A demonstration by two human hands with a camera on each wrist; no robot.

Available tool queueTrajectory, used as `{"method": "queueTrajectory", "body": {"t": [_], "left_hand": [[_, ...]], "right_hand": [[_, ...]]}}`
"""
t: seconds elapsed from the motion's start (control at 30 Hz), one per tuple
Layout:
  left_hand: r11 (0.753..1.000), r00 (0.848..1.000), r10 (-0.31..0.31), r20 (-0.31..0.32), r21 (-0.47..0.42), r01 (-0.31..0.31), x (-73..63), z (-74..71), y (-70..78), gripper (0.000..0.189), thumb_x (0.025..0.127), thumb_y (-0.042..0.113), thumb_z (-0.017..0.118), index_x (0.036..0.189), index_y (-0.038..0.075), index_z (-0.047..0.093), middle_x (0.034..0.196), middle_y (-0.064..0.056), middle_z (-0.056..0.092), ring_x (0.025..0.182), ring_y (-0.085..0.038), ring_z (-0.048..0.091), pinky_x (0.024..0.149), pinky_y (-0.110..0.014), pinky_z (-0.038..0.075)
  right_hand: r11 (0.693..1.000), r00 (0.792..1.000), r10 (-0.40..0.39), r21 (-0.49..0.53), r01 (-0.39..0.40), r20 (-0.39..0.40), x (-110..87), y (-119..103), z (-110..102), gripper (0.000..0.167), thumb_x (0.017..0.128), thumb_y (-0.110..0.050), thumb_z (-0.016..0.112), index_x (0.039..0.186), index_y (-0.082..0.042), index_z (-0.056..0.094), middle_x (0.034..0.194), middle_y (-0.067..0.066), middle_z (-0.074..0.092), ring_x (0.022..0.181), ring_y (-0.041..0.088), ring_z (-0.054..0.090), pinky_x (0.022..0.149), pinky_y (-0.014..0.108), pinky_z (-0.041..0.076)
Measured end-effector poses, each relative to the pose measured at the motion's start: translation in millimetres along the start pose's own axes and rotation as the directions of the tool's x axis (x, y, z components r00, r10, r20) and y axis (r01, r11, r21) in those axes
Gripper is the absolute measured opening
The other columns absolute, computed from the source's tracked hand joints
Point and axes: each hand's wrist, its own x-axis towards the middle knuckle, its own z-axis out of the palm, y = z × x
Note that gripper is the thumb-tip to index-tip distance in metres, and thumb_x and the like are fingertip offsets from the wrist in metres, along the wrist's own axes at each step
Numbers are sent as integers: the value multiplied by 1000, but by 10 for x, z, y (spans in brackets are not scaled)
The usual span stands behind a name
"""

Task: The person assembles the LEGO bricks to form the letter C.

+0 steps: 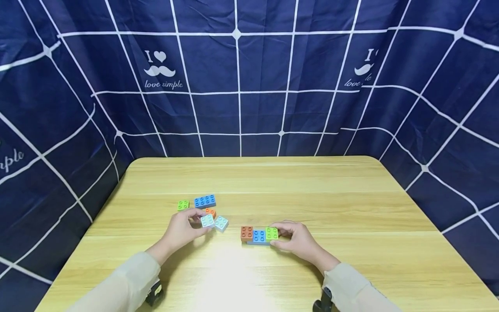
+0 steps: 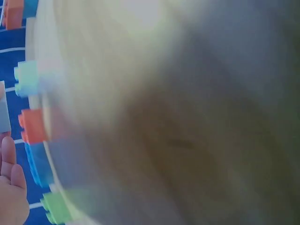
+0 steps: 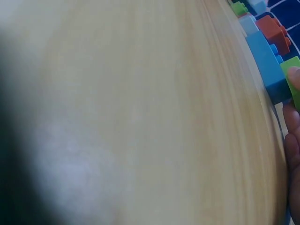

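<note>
My left hand (image 1: 182,229) pinches a pale blue brick (image 1: 207,221) between thumb and fingers, studs up. Right beside it on the table lies a second pale blue brick (image 1: 221,223). Behind them sits an orange brick (image 1: 210,212), partly hidden by the held one. On the right, a long blue brick (image 3: 266,65) carries a reddish-orange brick (image 1: 247,233) on its left end and a green brick (image 1: 271,234) on its right end, with blue studs bare between. My right hand (image 1: 298,239) grips the green brick at its right side, thumb in front, fingers behind.
Beyond my left hand, another green brick (image 1: 183,205) and a long blue brick (image 1: 205,201) lie on the wooden table (image 1: 312,186). A dark blue curtain (image 1: 257,112) with white lines hangs behind the table and along both sides.
</note>
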Motion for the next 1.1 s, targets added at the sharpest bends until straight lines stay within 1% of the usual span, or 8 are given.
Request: {"method": "queueTrajectory", "body": {"t": [0.17,0.3,0.53,0.7,0.83,0.93,1.03,1.1], "left_hand": [[996,997,57,43,-67,-54,86,97,182,33,67,9,86,96,7,70,87,2,65,77,-17,59,69,-33,50],[991,990,101,93,-102,-91,167,217,356,34,68,10,85,98,8,70,89,2,64,77,-18,58,68,-32,50],[980,967,181,176,-109,-164,272,453,649,36,68,17,86,99,11,70,93,7,64,84,-15,56,74,-38,48],[976,946,212,245,-98,-193,328,604,818,33,70,18,85,100,13,71,94,9,63,86,-15,55,72,-28,45],[975,928,219,301,-91,-201,358,711,907,31,72,19,84,100,14,71,94,10,63,87,-13,54,73,-24,45],[973,917,230,325,-73,-218,375,777,942,30,73,20,83,100,15,72,94,11,63,87,-11,54,73,-23,45],[972,912,231,339,-48,-229,385,826,952,29,73,22,84,99,16,72,93,13,62,86,-7,53,73,-21,44],[973,909,228,348,-37,-230,392,846,956,29,73,23,84,98,17,72,92,14,62,85,-5,53,74,-21,45]], "right_hand": [[1000,1000,10,-6,-10,0,0,11,0,40,74,-14,81,112,-9,69,97,-2,64,83,15,61,75,27,52],[1000,1000,16,-7,-16,-4,-1,17,-7,41,74,-15,81,113,-10,69,97,-2,64,83,15,61,75,27,52],[1000,1000,3,-15,-3,-8,1,21,-9,40,75,-17,81,113,-11,69,97,-2,64,83,15,61,74,27,52],[1000,1000,-18,-11,18,-1,4,22,-14,39,76,-17,81,113,-9,69,98,0,65,83,15,62,75,28,52],[1000,1000,-25,-14,25,4,5,-7,-16,41,77,-13,80,114,-4,67,101,4,65,84,17,62,75,29,52],[1000,1000,-24,-18,24,12,-9,-167,-31,40,77,-6,79,114,3,66,100,7,66,84,21,62,76,32,53],[999,1000,-23,-22,24,15,-4,-176,-30,40,76,-2,78,113,6,65,99,9,66,84,23,62,76,33,53],[999,999,-29,-18,30,16,6,-100,-23,41,77,-5,79,114,5,65,99,7,66,84,20,62,76,31,53]]}}
